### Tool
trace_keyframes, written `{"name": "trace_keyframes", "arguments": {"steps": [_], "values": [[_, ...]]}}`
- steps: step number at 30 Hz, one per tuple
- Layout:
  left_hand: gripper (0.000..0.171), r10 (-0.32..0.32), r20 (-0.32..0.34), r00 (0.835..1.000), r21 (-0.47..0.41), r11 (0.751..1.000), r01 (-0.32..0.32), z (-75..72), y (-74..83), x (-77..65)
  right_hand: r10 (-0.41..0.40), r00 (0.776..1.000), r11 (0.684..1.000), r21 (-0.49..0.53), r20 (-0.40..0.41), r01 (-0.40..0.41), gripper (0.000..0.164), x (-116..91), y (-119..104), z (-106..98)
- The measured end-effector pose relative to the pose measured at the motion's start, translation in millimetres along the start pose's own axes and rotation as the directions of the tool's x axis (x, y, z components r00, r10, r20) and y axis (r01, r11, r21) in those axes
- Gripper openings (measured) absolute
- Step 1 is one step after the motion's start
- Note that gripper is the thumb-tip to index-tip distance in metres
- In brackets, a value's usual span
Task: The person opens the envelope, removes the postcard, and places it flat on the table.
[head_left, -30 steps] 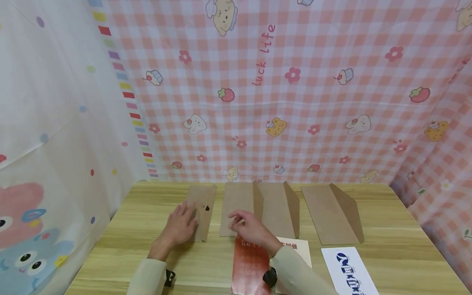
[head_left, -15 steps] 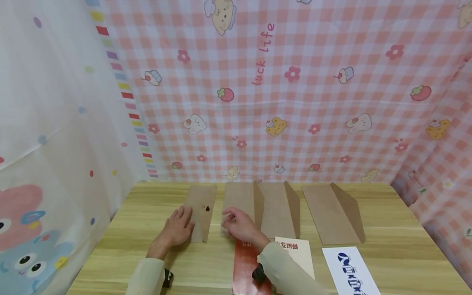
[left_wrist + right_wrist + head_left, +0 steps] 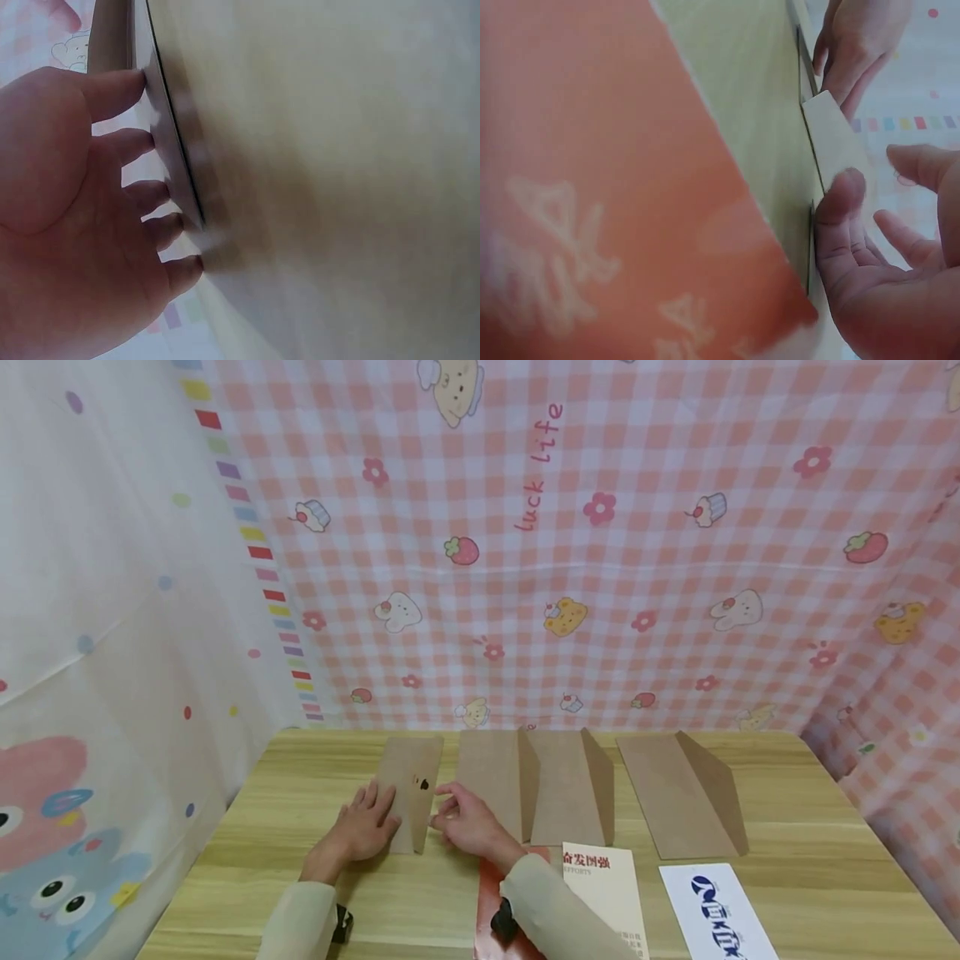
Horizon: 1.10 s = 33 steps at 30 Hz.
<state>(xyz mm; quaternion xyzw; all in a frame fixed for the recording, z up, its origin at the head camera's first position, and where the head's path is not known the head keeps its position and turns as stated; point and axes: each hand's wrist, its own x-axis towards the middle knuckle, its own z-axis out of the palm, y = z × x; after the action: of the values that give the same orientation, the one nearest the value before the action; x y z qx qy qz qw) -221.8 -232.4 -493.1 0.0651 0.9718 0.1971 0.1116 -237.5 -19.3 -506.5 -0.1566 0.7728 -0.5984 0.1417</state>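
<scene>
A brown paper envelope (image 3: 408, 764) lies leftmost on the table, a small dark mark on its folded flap. On its left part my left hand (image 3: 363, 827) rests with fingers spread; in the left wrist view the fingertips (image 3: 154, 193) of that hand press down along the paper. My right hand (image 3: 472, 827) is just right of the flap, between this envelope and the second one (image 3: 487, 760), its fingers loosely bent and nothing held. In the right wrist view the thumb and fingers of the right hand (image 3: 877, 277) stand apart near the envelope's pale flap (image 3: 836, 139).
Further right lie two more brown envelopes, one (image 3: 562, 793) overlapped by the second and one (image 3: 660, 793) apart, their flaps raised. A red card (image 3: 487, 910), a cream card (image 3: 600, 893) and a white card (image 3: 716, 914) lie along the wooden table's (image 3: 420, 910) front.
My right hand has moved left, from over the second envelope to beside the flap of the leftmost one. My left hand has slid slightly down on the envelope.
</scene>
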Motion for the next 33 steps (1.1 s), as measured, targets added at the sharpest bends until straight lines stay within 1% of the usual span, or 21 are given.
{"name": "trace_keyframes", "arguments": {"steps": [4,7,9,11,13,17,19,26,33], "values": [[0.057,-0.002,0.026,1.0,0.01,1.0,0.002,-3.2,4.2,1.5,0.003,1.0,1.0,-0.011,-0.002,-0.003,0.046,1.0,3.4,-0.3],[0.057,-0.001,0.03,1.0,0.019,1.0,0.0,-3.5,6.3,1.5,0.028,1.0,1.0,0.002,0.006,-0.028,0.046,2.4,5.5,0.3],[0.057,0.001,0.028,1.0,0.027,1.0,-0.002,-2.7,6.9,1.6,0.043,0.999,0.999,-0.019,0.005,-0.043,0.047,3.2,6.0,1.1],[0.057,0.005,0.024,1.0,0.028,1.0,-0.005,-2.1,7.1,1.8,0.046,0.999,0.997,-0.065,-0.001,-0.046,0.048,3.9,5.4,2.3],[0.057,0.009,0.018,1.0,0.031,0.999,-0.009,-1.8,7.0,1.6,0.033,0.999,0.99,-0.138,-0.002,-0.033,0.052,4.4,4.5,4.4],[0.057,0.008,0.019,1.0,0.03,1.0,-0.008,-1.2,5.4,-0.1,0.007,1.0,0.96,-0.281,0.005,-0.005,0.061,4.7,3.3,10.4],[0.057,0.008,0.026,1.0,0.031,0.999,-0.008,-0.3,3.6,-0.5,0.01,1.0,0.948,-0.318,0.006,-0.007,0.064,4.5,2.6,13.1],[0.058,-0.001,0.038,0.999,0.038,0.999,0.0,-1.6,1.9,0.0,0.016,0.999,0.941,-0.336,-0.028,-0.025,0.065,5.6,-0.5,17.5],[0.059,-0.009,0.053,0.999,0.038,0.999,0.007,-1.0,3.4,1.6,0.045,0.995,0.933,-0.352,-0.086,-0.073,0.065,6.1,-1.2,20.5]]}}
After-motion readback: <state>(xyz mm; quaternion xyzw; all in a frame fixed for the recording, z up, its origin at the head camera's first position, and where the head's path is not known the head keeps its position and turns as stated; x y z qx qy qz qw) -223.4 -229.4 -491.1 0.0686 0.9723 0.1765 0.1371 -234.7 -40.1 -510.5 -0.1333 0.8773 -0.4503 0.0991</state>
